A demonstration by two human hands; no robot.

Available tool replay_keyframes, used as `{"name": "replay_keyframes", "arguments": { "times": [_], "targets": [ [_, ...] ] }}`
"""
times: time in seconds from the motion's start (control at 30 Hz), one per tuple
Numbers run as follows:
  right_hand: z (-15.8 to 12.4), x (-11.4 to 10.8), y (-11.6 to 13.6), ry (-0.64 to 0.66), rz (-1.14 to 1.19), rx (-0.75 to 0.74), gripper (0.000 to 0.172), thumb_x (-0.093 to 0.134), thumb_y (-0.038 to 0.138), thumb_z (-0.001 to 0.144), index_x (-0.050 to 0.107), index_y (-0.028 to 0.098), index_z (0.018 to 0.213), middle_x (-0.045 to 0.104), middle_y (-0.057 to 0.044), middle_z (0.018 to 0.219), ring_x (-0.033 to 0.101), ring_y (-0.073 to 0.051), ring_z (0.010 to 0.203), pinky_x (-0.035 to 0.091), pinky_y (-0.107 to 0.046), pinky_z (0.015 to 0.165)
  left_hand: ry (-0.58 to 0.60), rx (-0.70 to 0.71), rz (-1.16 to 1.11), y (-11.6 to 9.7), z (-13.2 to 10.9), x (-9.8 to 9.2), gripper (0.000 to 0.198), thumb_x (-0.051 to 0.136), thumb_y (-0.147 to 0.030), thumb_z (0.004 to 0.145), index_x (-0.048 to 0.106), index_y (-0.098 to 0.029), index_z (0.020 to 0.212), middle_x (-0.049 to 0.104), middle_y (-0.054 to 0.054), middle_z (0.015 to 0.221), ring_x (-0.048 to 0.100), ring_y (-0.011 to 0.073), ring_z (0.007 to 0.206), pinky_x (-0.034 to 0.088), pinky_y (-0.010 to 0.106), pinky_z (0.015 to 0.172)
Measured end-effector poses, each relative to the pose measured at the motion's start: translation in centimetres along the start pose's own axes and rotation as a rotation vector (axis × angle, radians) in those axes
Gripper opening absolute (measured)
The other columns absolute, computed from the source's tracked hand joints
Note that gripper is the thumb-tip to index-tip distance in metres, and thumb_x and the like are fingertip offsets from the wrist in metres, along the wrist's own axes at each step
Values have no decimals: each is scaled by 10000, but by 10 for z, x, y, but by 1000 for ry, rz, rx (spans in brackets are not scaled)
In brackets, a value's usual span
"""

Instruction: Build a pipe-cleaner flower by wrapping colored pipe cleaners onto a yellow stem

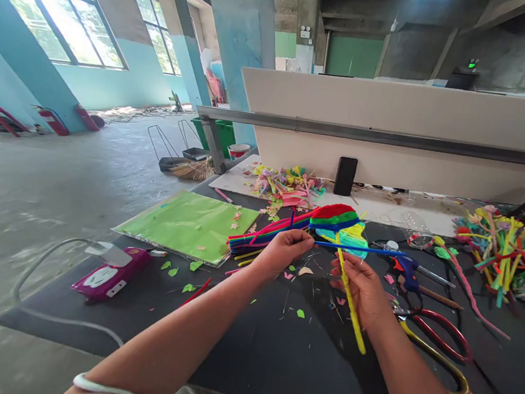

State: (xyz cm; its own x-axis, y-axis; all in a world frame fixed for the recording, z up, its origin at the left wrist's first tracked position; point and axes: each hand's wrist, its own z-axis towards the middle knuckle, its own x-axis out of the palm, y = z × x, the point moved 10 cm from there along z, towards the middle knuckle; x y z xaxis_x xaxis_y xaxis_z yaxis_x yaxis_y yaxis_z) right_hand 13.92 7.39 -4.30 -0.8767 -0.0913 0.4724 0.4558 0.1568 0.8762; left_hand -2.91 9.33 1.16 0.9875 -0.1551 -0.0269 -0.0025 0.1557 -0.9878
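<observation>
My left hand (291, 248) pinches the left end of a straight blue pipe cleaner (356, 248), which stretches to the right above my other hand. My right hand (361, 283) is closed on the yellow pipe cleaner stem (349, 292) of a craft piece. At the top of that stem is a striped red, green and blue fuzzy shape (335, 216), with a yellow and turquoise shape (347, 237) around and below it. Behind my left hand lies a bundle of pink, red and blue pipe cleaners (252, 241).
Scissors (455, 358) and a blue glue gun (408, 274) lie at right, near a colourful pipe cleaner pile (517, 251). A green sheet (188, 223) and purple power strip (111, 274) are at left. A phone (345, 176) stands against the white board (396, 108).
</observation>
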Motion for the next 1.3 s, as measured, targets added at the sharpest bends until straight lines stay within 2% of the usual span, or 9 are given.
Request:
{"name": "replay_keyframes", "arguments": {
  "times": [0.13,0.27,0.4,0.6,0.67,0.83,1.0,1.2,1.3],
  "targets": [
    [0,2,1,12,46,4,268,808,316,622,707,195,839,699,-28,797,619,-130,640,519,-257,577,46,19,77,-4,-1,6,301,657,-441,747,642,-142,782,491,-33,594,373,60,511,274,199,491],
    [2,4,3,30,65,-27,249,801,283,632,697,187,838,654,3,690,568,-95,541,498,-237,528,-48,113,245,-13,1,-4,251,645,-357,750,684,-156,895,608,4,719,482,96,615,368,213,577],
    [6,-17,16,-98,118,-116,255,801,262,620,674,202,833,649,10,694,555,-94,526,491,-237,496,-106,201,314,-26,2,-20,186,647,-350,743,672,-167,759,602,2,703,499,108,635,386,214,589],
    [2,-34,45,-170,221,-307,263,779,294,665,649,248,889,618,36,703,549,-83,569,466,-216,504,-557,238,-59,-24,-3,-84,207,665,-360,727,617,-181,820,445,-64,566,350,44,449,258,178,417],
    [1,-24,43,-95,214,-286,234,769,305,682,647,249,873,616,34,700,538,-82,554,437,-209,476,-514,155,1,-15,0,-78,229,680,-352,708,638,-175,845,447,-65,552,346,43,438,239,178,408],
    [-2,9,14,88,92,-95,207,743,343,706,643,195,812,585,28,598,472,-75,428,334,-201,371,-166,6,-11,5,5,-22,248,703,-362,680,671,-157,818,459,-56,543,327,37,436,204,185,418],
    [-4,21,0,154,27,-9,358,728,352,717,602,247,1036,599,50,557,446,-77,372,309,-189,356,-12,-76,-134,16,3,8,269,760,-358,622,666,-142,751,465,-52,529,336,37,436,220,193,430],
    [-1,12,-3,76,6,-49,362,744,365,696,651,215,1012,619,30,570,469,-79,376,317,-192,353,78,-101,-137,28,5,19,330,748,-381,663,696,-129,870,521,-26,573,393,51,465,278,200,460],
    [2,5,-3,26,5,-73,263,754,371,686,663,196,861,620,22,573,472,-82,380,322,-199,351,-62,53,65,13,7,2,295,677,-366,736,704,-146,930,611,21,707,516,104,596,411,240,582]
  ]
}}
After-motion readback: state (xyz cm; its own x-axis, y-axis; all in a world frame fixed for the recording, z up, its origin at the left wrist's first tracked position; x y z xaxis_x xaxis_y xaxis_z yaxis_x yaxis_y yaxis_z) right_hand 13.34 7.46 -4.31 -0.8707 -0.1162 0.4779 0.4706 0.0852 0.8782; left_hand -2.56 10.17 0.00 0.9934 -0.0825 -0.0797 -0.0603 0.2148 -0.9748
